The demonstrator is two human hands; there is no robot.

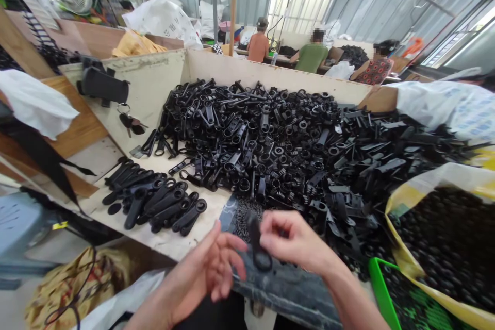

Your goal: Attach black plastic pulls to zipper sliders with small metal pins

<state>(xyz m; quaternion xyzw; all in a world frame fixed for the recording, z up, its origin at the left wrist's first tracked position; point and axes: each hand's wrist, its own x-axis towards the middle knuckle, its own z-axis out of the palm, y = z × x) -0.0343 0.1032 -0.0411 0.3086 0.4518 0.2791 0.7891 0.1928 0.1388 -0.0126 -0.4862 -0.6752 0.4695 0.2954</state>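
My right hand (296, 242) pinches a black plastic part (258, 245), a flat strip with a ring at its lower end, held upright low in the middle of the view. My left hand (211, 268) hovers just left of it with its fingers loosely spread and nothing in them, fingertips close to the part. Behind both hands a big heap of black plastic parts (294, 149) fills the wooden bench. A neat row of assembled black pieces (154, 201) lies on the bench to the left.
A yellow-rimmed bag of small black parts (452, 237) and a green crate (381, 294) stand at right. A white sack (444, 105) lies at far right. Keys (129, 121) hang on the bench wall (154, 82). Three people sit working in the background (309, 54).
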